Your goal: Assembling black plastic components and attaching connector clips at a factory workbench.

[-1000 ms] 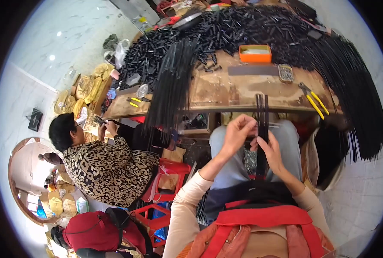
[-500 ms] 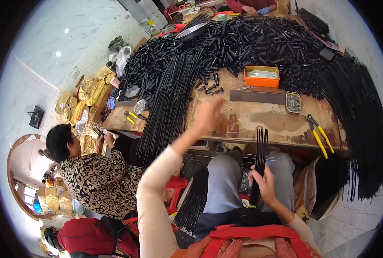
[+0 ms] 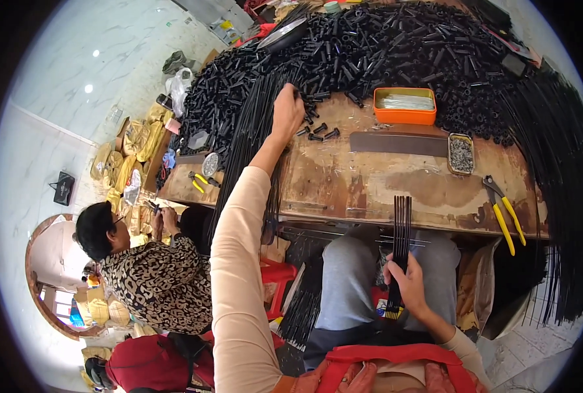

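In my right hand (image 3: 408, 281), above my lap, a narrow bundle of thin black rods (image 3: 401, 219) stands upright, fingers closed round it. Its lower ends look yellowish, and a thin metal wire (image 3: 422, 242) crosses behind or through it; I cannot tell which. My left arm stretches out to the far left. There my left hand (image 3: 286, 114) has its fingers curled in at the top of a heap of long black rods (image 3: 252, 131), beside short black tubes (image 3: 344, 59). What its fingertips grip is hidden. A few black flanged pieces (image 3: 316, 135) lie just right of it.
On the wooden table (image 3: 344, 190) are an orange box of thin metal pins (image 3: 405, 118), a dark flat bar (image 3: 399, 144), a tin of small metal bits (image 3: 461, 154) and yellow-handled pliers (image 3: 503, 213). More rods (image 3: 560, 196) hang at right. A person (image 3: 154, 275) sits at left.
My left hand has moved left and away from me, from above the table to the rod heap. My right hand still holds the bundle over my lap. The view has shifted slightly.
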Demonstrator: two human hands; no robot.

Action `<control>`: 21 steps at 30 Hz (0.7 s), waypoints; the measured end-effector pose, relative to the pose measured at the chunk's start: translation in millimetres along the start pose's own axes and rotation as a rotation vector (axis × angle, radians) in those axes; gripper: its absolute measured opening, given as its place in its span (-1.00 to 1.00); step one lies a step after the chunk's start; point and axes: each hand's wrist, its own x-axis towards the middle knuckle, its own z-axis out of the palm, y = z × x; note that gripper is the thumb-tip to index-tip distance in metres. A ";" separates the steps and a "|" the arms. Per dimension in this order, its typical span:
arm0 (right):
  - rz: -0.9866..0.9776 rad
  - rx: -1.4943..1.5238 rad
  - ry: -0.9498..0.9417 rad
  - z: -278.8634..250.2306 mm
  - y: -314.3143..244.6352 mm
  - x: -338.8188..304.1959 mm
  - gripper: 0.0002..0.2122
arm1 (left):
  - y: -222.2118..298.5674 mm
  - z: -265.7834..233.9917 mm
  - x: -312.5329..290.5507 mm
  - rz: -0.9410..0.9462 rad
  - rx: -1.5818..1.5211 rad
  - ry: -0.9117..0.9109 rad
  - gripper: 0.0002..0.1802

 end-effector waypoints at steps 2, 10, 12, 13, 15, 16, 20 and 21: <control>0.007 -0.002 -0.001 0.9 0.4 0.0 -0.87 | -15.7 13.7 -10.8 0.193 0.054 -0.016 -0.86; 0.013 -0.001 0.004 -1.8 1.4 1.7 -0.89 | -9.4 29.0 -6.8 0.242 0.155 -0.189 -0.77; -0.004 0.013 -0.002 -0.9 3.1 1.4 -0.88 | 13.6 25.1 -12.6 0.234 0.037 -0.163 -0.75; -0.009 0.011 -0.007 2.2 3.4 0.3 -0.88 | 29.2 21.9 -20.0 0.227 -0.078 -0.141 -0.73; -0.068 -0.080 -0.027 4.5 2.4 -8.7 -0.80 | 87.5 21.0 -60.7 0.074 -0.479 -0.258 -0.73; -0.077 -0.084 -0.019 5.3 2.4 -13.4 -0.80 | 120.3 14.2 -88.7 0.014 -0.596 -0.361 -0.75; -0.133 0.145 -0.110 12.8 17.6 -26.9 -0.56 | 192.6 -17.5 -178.3 -0.399 -0.979 -0.590 -0.80; -0.080 0.234 -0.093 10.0 21.7 -30.3 -0.51 | 211.5 -27.8 -188.5 -0.559 -1.118 -0.698 -0.80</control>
